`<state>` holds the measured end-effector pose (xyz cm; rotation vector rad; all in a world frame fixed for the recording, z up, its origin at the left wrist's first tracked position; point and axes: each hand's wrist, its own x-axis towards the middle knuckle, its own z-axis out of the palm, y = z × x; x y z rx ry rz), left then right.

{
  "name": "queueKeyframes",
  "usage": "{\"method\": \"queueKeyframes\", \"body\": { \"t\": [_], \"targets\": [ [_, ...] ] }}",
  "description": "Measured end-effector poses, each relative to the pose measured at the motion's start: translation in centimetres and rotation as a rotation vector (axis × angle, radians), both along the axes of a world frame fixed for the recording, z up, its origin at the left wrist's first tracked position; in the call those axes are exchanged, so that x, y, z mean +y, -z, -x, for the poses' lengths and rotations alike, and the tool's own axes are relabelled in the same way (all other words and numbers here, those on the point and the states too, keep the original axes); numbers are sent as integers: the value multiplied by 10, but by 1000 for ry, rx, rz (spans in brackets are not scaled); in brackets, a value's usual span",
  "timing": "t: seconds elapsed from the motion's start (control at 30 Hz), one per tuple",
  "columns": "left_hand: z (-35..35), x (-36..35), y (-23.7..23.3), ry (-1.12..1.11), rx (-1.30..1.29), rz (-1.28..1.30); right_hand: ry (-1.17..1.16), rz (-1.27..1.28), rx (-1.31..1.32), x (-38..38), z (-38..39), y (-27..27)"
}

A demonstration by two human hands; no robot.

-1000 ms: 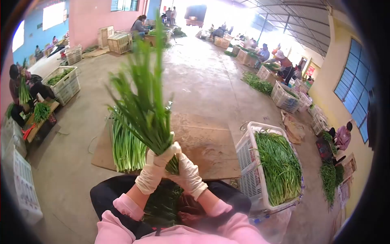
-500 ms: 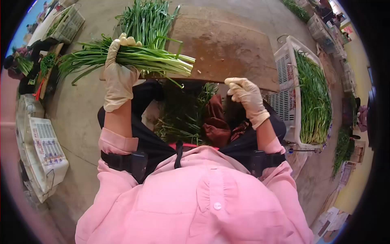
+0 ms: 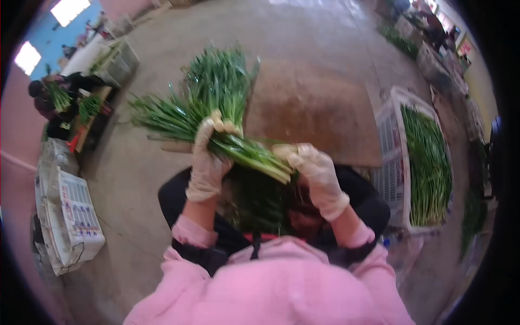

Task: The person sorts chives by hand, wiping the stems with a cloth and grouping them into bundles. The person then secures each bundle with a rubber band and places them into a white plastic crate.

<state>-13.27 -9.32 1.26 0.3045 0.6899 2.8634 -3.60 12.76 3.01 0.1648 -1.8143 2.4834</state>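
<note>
My gloved left hand is wrapped round a bunch of long green stalks, whose pale ends point right and slightly down. At those ends is my gloved right hand, its fingers pinched together; what they hold, if anything, is too small to make out. Behind the held bunch, a larger pile of green stalks lies at the left side of a brown wooden board. Loose greens lie below, between my knees, partly in shadow.
To the right stands a white crate filled with green stalks. White crates are stacked at the left. Farther left, a person sits beside a low bench with greens. More crates line the far right.
The view has tilted up. My right hand has moved left to the pale ends of the bunch. The bunch in my left hand now slopes down to the right.
</note>
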Motion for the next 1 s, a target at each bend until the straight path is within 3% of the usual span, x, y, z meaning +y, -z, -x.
{"method": "queueKeyframes", "body": {
  "t": [0.13,0.2,0.3,0.33,0.4,0.43,0.53,0.6,0.63,0.67,0.73,0.83,0.97,1.0],
  "targets": [
    [4,-12,0,-80,-168,-87,104,111,-92,23,-16,-9],
    [10,-21,-1,-99,-138,-105,192,-41,-44,44,-27,-7],
    [15,-29,-3,-96,-116,-162,156,-45,-220,77,-44,11],
    [12,-30,-9,-102,-131,-141,72,-349,-173,95,-47,39],
    [7,-26,-14,-99,-118,-87,148,-1361,75,103,-48,49],
    [5,-24,-16,-101,-110,-60,146,-1231,159,107,-41,64],
    [-3,-7,-16,26,-87,-40,74,-422,-47,61,-27,21],
    [-9,6,-15,165,-87,-61,-29,-516,11,40,-18,8],
    [-13,13,-16,185,-92,-45,-86,-499,-86,30,-18,-3],
    [-19,19,-21,203,-99,-28,-72,-318,9,18,-13,10],
    [-28,21,-31,204,-120,41,-126,-394,-122,20,-15,13],
    [-28,21,-30,231,-103,68,-89,-451,-22,21,-21,8],
    [-30,21,-33,253,-135,78,-192,80,-249,23,-25,16],
    [-30,21,-34,255,-139,79,-176,61,-241,24,-26,17]
  ]
}}
